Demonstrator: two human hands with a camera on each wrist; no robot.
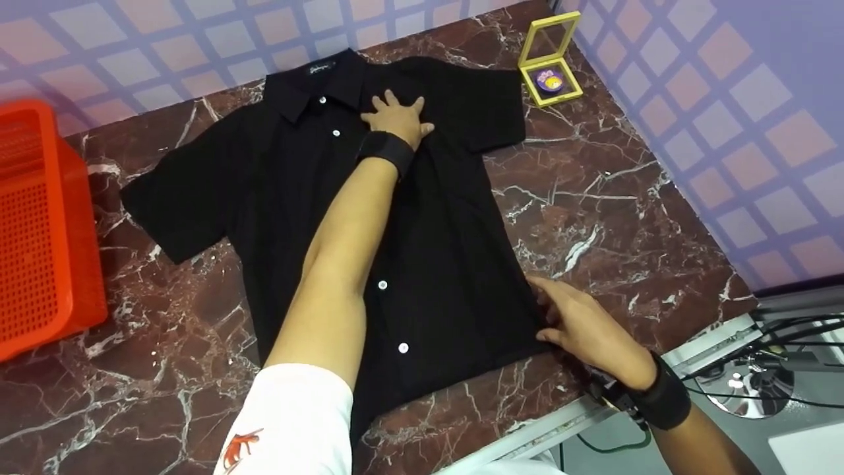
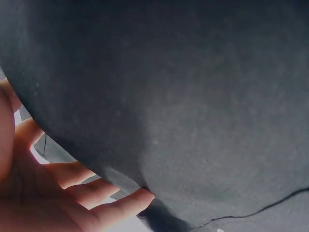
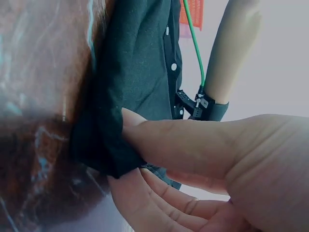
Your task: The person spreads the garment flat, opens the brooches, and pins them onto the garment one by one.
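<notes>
A black short-sleeved button-up shirt [image 1: 448,264] lies spread front up, its collar toward the wall and white buttons running down the front. My left hand [image 1: 395,120] rests on the upper chest beside the collar, fingers spread and straight. In the left wrist view, the fingertips [image 2: 144,194] touch the black cloth, which fills most of that view. At the lower right corner of the hem is my right hand [image 1: 587,323]. It pinches the hem corner [image 3: 108,150] between thumb and fingers, as the right wrist view shows close up.
An orange-red plastic basket [image 1: 82,264] stands at the left on the brown marbled table [image 1: 191,316]. An open yellow frame box [image 1: 560,102] with a round badge inside sits past the far sleeve. Tiled walls border the back and right; cables [image 1: 791,330] hang beyond the table's edge.
</notes>
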